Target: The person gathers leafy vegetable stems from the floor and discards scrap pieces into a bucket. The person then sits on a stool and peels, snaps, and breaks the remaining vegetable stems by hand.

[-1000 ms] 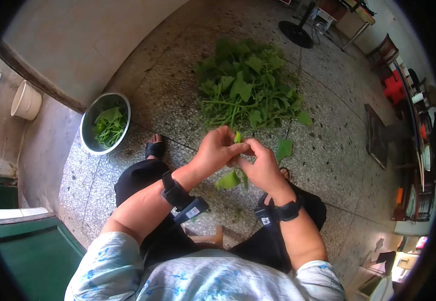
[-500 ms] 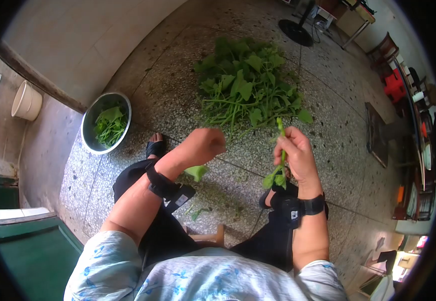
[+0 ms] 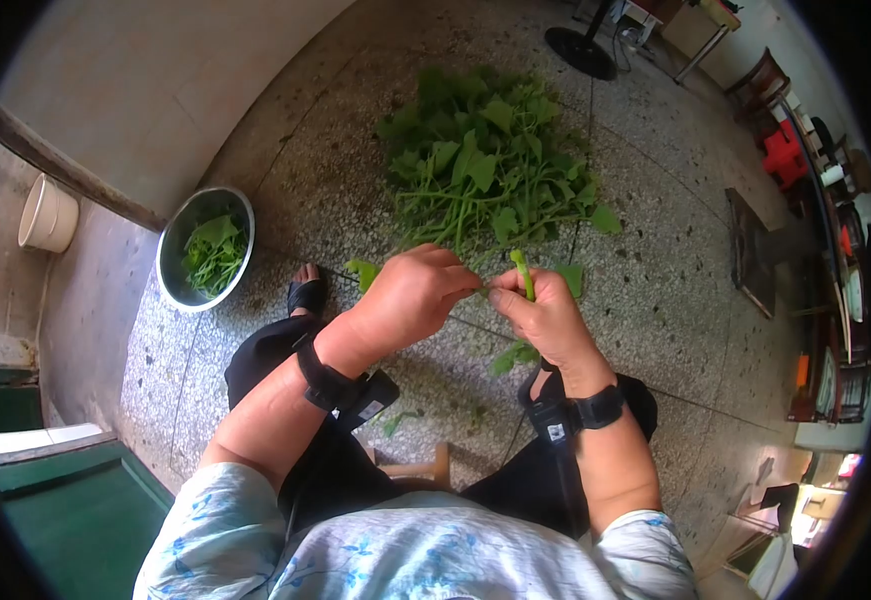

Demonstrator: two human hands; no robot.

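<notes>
My right hand point(image 3: 542, 308) is closed on a green stem point(image 3: 523, 275), whose tip stands up between the fingers; leaves point(image 3: 513, 358) hang below that hand. Close beside it, my left hand point(image 3: 407, 300) has its fingers pinched together, with a leaf point(image 3: 363, 272) showing at its outer side. A thin strand seems to run between the fingertips of both hands. Beyond the hands a big heap of leafy green stems point(image 3: 485, 160) lies on the speckled floor. A metal bowl point(image 3: 167, 275) at the left holds cut stems and leaves.
Scattered leaf bits point(image 3: 400, 420) lie on the floor between my feet, near a small wooden stool point(image 3: 442, 462). A white bucket point(image 3: 50, 213) stands at the far left. A black round base point(image 3: 580, 52) is at the top, and chairs point(image 3: 760, 80) line the right side.
Half a second ago the hands were apart; now my right hand has come left with the stem and meets my left hand. The leaf by my left hand has moved up with it.
</notes>
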